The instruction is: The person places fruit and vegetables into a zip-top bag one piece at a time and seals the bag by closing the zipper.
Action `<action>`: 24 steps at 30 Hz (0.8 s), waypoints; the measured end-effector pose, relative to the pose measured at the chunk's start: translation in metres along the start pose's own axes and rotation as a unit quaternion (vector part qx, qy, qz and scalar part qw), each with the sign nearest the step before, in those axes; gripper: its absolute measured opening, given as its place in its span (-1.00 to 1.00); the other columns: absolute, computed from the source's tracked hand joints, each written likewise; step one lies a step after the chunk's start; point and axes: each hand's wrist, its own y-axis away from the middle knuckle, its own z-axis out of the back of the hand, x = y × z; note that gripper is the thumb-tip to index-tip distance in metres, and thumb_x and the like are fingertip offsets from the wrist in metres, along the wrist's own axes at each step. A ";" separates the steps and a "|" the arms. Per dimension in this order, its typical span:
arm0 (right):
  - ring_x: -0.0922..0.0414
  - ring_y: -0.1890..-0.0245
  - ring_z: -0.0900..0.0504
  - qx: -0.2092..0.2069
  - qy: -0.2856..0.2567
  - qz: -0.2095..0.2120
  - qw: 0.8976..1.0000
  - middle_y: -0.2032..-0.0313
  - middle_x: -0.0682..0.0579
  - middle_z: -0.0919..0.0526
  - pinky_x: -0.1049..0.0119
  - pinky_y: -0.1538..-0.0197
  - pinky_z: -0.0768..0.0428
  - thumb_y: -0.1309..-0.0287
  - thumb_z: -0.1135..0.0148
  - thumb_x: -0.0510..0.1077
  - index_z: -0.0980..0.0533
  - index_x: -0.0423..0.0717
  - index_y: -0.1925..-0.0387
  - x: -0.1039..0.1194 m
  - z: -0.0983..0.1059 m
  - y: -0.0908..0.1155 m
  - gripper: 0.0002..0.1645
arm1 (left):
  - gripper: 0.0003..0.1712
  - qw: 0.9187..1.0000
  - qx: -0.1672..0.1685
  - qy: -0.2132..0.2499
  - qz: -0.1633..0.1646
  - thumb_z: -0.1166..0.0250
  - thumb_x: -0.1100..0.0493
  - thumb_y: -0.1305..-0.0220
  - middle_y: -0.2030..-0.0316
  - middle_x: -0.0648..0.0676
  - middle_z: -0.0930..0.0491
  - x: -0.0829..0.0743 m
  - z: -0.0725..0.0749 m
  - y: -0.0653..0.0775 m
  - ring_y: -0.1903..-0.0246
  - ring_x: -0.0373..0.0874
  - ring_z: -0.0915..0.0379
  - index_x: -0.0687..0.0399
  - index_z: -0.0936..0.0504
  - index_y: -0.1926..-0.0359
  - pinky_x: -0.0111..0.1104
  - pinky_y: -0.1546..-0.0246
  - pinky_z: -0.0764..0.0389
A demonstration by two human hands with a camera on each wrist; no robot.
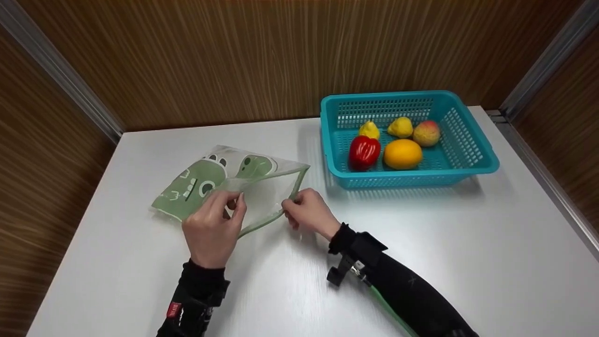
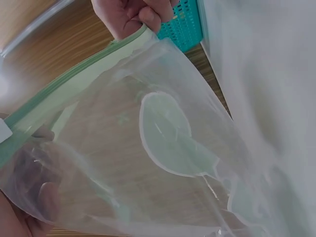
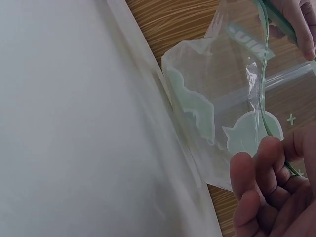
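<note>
Plastic forms one bag (image 1: 229,181), gripped by two hands (image 1: 213,228) (image 1: 309,213).

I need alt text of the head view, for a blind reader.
A person holds a clear, green-printed bag open with left grip and right grip over a white table. To the bag's right, a turquoise basket holds fruit and a red pepper.

The clear bag (image 3: 197,98) has green plus signs (image 3: 291,119). The red sleeve tag (image 1: 174,309) has letters too small to read.
</note>
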 end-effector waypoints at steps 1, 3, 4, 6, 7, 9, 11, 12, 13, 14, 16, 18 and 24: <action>0.25 0.81 -0.46 0.001 0.010 -0.006 1.000 0.85 0.13 -0.46 0.37 0.63 -0.51 -0.10 -0.04 -0.12 -0.53 -0.20 0.73 0.001 0.001 0.001 -0.61 | -0.92 1.000 -0.006 -0.002 -0.003 -0.31 0.23 -0.07 0.64 0.01 -0.57 0.000 -0.001 0.000 0.72 -0.18 -0.43 0.11 -0.61 0.51 -0.34 0.71 -0.35; 0.24 0.83 -0.45 0.007 0.031 -0.012 0.999 0.86 0.13 -0.45 0.37 0.66 -0.48 -0.08 -0.03 -0.11 -0.50 -0.12 0.78 0.002 0.002 0.002 -0.61 | -0.93 1.000 -0.014 -0.004 -0.009 -0.31 0.24 -0.06 0.65 0.01 -0.57 -0.001 -0.001 0.000 0.73 -0.18 -0.41 0.12 -0.61 0.51 -0.33 0.72 -0.34; 0.25 0.84 -0.45 0.010 0.042 -0.012 0.999 0.86 0.13 -0.45 0.39 0.67 -0.44 -0.08 -0.02 -0.10 -0.50 -0.13 0.78 0.003 0.002 0.002 -0.61 | -0.93 1.000 -0.015 -0.006 -0.012 -0.31 0.25 -0.06 0.65 0.01 -0.57 -0.002 -0.002 0.000 0.73 -0.18 -0.41 0.12 -0.61 0.50 -0.33 0.72 -0.34; 0.26 0.82 -0.45 0.020 0.060 -0.004 0.998 0.85 0.14 -0.45 0.41 0.67 -0.40 -0.08 -0.04 -0.08 -0.55 -0.19 0.73 0.005 0.004 0.003 -0.60 | -0.93 1.000 -0.013 -0.013 -0.014 -0.31 0.24 -0.06 0.65 0.01 -0.57 -0.002 -0.002 0.001 0.73 -0.18 -0.40 0.11 -0.60 0.50 -0.32 0.72 -0.34; 0.27 0.81 -0.45 0.025 0.071 0.003 0.997 0.84 0.14 -0.46 0.43 0.65 -0.38 -0.11 -0.05 -0.05 -0.57 -0.21 0.69 0.007 0.005 0.003 -0.59 | -0.93 1.000 -0.012 -0.014 -0.013 -0.31 0.24 -0.06 0.65 0.01 -0.57 -0.002 -0.002 0.001 0.74 -0.18 -0.40 0.11 -0.60 0.50 -0.32 0.72 -0.34; 0.28 0.77 -0.45 0.038 0.092 0.020 0.995 0.82 0.15 -0.47 0.44 0.61 -0.35 -0.16 -0.08 0.03 -0.62 -0.22 0.58 0.010 0.008 0.004 -0.56 | -0.93 1.000 -0.008 -0.015 -0.010 -0.31 0.23 -0.07 0.64 0.00 -0.57 -0.002 -0.002 0.001 0.73 -0.19 -0.40 0.10 -0.60 0.50 -0.33 0.72 -0.35; 0.27 0.73 -0.45 0.049 0.122 0.040 0.990 0.78 0.14 -0.48 0.43 0.56 -0.34 -0.19 -0.12 0.13 -0.65 -0.19 0.50 0.013 0.012 0.006 -0.51 | -0.92 1.000 -0.005 -0.015 -0.007 -0.31 0.23 -0.07 0.64 0.00 -0.57 -0.001 -0.002 0.001 0.72 -0.19 -0.41 0.10 -0.60 0.50 -0.33 0.72 -0.35; 0.27 0.71 -0.46 0.053 0.137 0.049 0.988 0.77 0.14 -0.50 0.43 0.54 -0.34 -0.20 -0.12 0.18 -0.65 -0.14 0.47 0.015 0.014 0.007 -0.51 | -0.93 1.000 -0.005 -0.012 -0.005 -0.31 0.23 -0.07 0.65 0.00 -0.56 -0.001 -0.002 0.001 0.72 -0.19 -0.41 0.10 -0.60 0.50 -0.33 0.72 -0.34; 0.27 0.68 -0.47 0.055 0.149 0.057 0.986 0.74 0.13 -0.52 0.42 0.53 -0.36 -0.19 -0.13 0.21 -0.65 -0.10 0.45 0.017 0.017 0.008 -0.52 | -0.93 1.000 -0.004 -0.010 -0.004 -0.31 0.23 -0.07 0.65 0.00 -0.56 -0.001 -0.001 0.001 0.72 -0.20 -0.41 0.10 -0.60 0.50 -0.33 0.73 -0.34; 0.26 0.66 -0.49 0.057 0.157 0.065 0.984 0.72 0.12 -0.54 0.40 0.52 -0.39 -0.19 -0.14 0.23 -0.65 -0.06 0.44 0.019 0.019 0.009 -0.54 | -0.92 1.000 -0.003 -0.009 -0.001 -0.31 0.22 -0.07 0.65 0.00 -0.56 0.000 -0.001 0.001 0.72 -0.20 -0.41 0.10 -0.60 0.50 -0.34 0.73 -0.33; 0.24 0.63 -0.52 0.052 0.170 0.076 0.981 0.66 0.11 -0.59 0.38 0.50 -0.44 -0.19 -0.15 0.23 -0.64 -0.01 0.42 0.024 0.024 0.012 -0.57 | -0.92 1.000 -0.002 -0.007 0.003 -0.31 0.22 -0.07 0.65 -0.01 -0.55 0.000 -0.001 0.001 0.72 -0.21 -0.40 0.10 -0.60 0.50 -0.35 0.73 -0.32; 0.23 0.58 -0.53 0.039 0.180 0.087 0.979 0.62 0.10 -0.63 0.37 0.48 -0.46 -0.19 -0.15 0.22 -0.64 0.05 0.42 0.028 0.029 0.014 -0.62 | -0.93 1.000 -0.002 -0.004 0.008 -0.31 0.22 -0.07 0.65 -0.02 -0.55 0.001 -0.002 0.001 0.73 -0.22 -0.38 0.09 -0.60 0.50 -0.35 0.73 -0.30; 0.25 0.48 -0.46 -0.009 0.227 0.114 0.967 0.57 0.18 -0.58 0.41 0.40 -0.39 -0.20 -0.13 0.25 -0.63 0.17 0.41 0.035 0.040 0.025 -0.68 | -0.93 1.000 0.004 -0.009 0.015 -0.30 0.22 -0.07 0.65 -0.02 -0.56 0.003 -0.001 0.000 0.72 -0.22 -0.39 0.08 -0.60 0.51 -0.34 0.72 -0.32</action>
